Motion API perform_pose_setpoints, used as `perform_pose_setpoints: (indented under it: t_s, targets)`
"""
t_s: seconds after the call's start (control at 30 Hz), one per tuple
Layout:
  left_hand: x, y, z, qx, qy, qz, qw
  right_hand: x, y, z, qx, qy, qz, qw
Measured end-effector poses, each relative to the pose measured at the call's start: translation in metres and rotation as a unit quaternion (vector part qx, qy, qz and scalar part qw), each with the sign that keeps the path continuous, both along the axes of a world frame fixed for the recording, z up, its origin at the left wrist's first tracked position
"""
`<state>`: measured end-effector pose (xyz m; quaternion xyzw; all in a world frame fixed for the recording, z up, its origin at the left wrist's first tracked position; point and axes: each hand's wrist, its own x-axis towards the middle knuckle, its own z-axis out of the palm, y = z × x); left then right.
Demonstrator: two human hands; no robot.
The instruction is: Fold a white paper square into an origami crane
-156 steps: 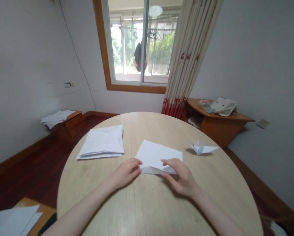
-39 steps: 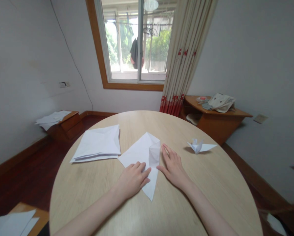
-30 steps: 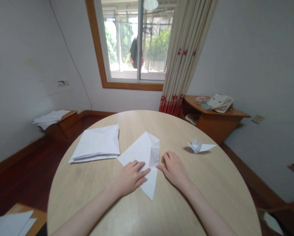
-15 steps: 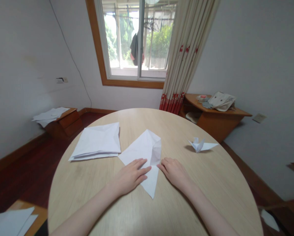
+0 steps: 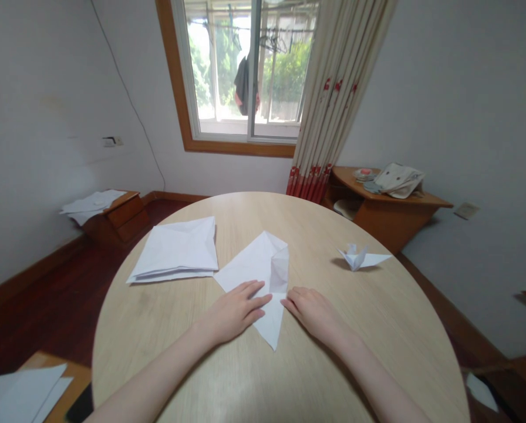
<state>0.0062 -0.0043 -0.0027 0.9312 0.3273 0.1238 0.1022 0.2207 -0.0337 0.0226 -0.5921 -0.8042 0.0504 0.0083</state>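
Observation:
A partly folded white sheet of paper lies in the middle of the round table, its narrow point towards me and a raised flap along its right side. My left hand rests flat on its lower left part, fingers spread. At the right edge of the sheet is my right hand, its fingers bent and close together, thumb and fingertips at the paper's border. A small folded paper crane stands on the right of the table, apart from both hands.
A stack of folded white paper lies at the table's left. The round wooden table reaches towards me. Beyond it are a corner desk with a cloth bag, and a low cabinet with papers. More sheets lie at lower left.
The view has shifted slightly. Both hands stay in almost the same places at the folded sheet, which looks unchanged.

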Motion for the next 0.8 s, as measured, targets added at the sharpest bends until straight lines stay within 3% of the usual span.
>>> perform_pose_setpoints:
  t_s: [0.8]
  targets:
    - [0.000,0.001,-0.002,-0.004,-0.021,-0.003,1.000,-0.012,-0.023,0.018,-0.103,0.049,0.027,0.993]
